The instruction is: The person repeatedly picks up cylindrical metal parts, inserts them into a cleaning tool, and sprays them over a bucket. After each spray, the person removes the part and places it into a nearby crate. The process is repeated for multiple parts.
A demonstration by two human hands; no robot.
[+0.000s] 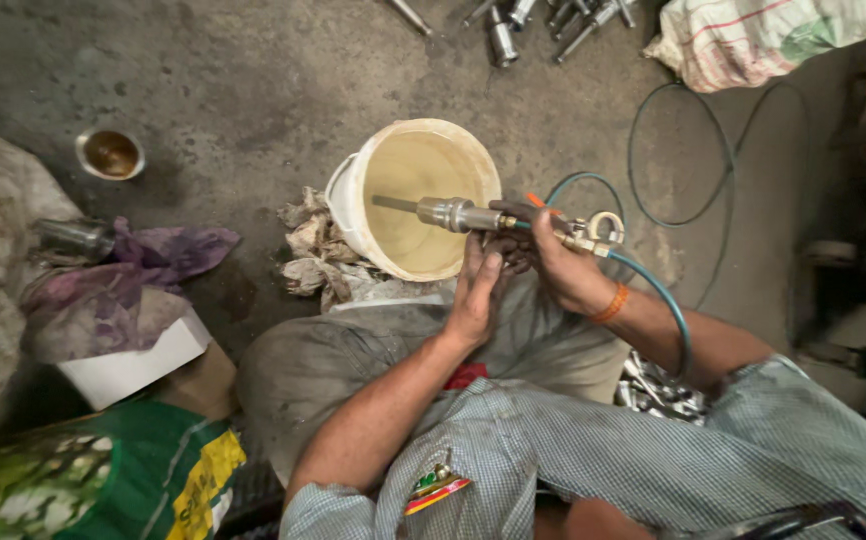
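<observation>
- Now both forearms reach forward from checked sleeves and meet over the person's lap, just near of a cream bucket (373,215).
- The right hand (563,265) comes in from the right with its wrist, ringed by an orange band (611,303), bent inward; its fingers are wrapped around the rear of an air gun (513,220), closed tight on the body beside the brass fitting and ring.
- The left hand (476,290) rises from below with the palm turned up and the fingers pointing far; the fingertips press against the underside of the gun, supporting it rather than circling it, and I cannot tell whether they pinch anything.
- The gun lies level, its silver barrel and thin nozzle pointing left over the open mouth of the bucket, the tip hanging above the pale inside.
- A teal hose (668,300) leaves the rear of the gun, curves near along the right forearm, and loops on the dark floor (253,90) to the far right.
- Crumpled rags (313,255) lie touching the bucket's left side.
- Farther left sit a small metal bowl (111,153) and a purple cloth (168,250); metal parts (538,20) lie at the far edge.
</observation>
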